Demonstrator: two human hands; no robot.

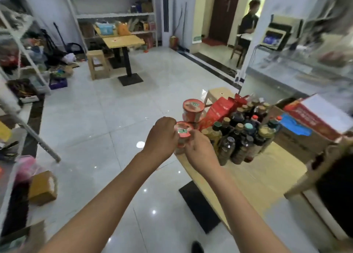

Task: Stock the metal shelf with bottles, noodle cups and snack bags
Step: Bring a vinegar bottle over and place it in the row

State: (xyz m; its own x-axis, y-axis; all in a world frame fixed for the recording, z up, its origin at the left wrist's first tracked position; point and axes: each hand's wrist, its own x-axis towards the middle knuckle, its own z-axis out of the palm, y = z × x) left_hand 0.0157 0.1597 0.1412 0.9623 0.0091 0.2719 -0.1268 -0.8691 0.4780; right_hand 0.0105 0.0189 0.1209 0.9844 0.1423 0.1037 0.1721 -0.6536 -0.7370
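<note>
At the near corner of the pale wooden desk (248,178), both hands are on the same thing: a small round noodle cup with a red foil lid and green label (183,130). The left hand (162,138) wraps its left side and the right hand (200,149) closes on the right, so each grip is pinching the cup from opposite sides. It looks like there may be another cup under it, but the hands cover that part, so I can't tell.

Just behind the held cup is a short stack of matching red-lidded noodle cups (193,109). To the right of that stack there's a red snack bag (219,111) and a tight cluster of dark and amber plastic bottles (242,136), with a red-and-white cardboard box (315,117) further right again.

So I'd say this is the pick-up step for the noodle cups, with loads of stock still on the desk. The white metal shelf (21,48) is way off to the left of the desk, across the tiled floor. Next move probably means lifting the cup clear without knocking the stack behind it, then turning left and carrying it level over to a free tier.
</note>
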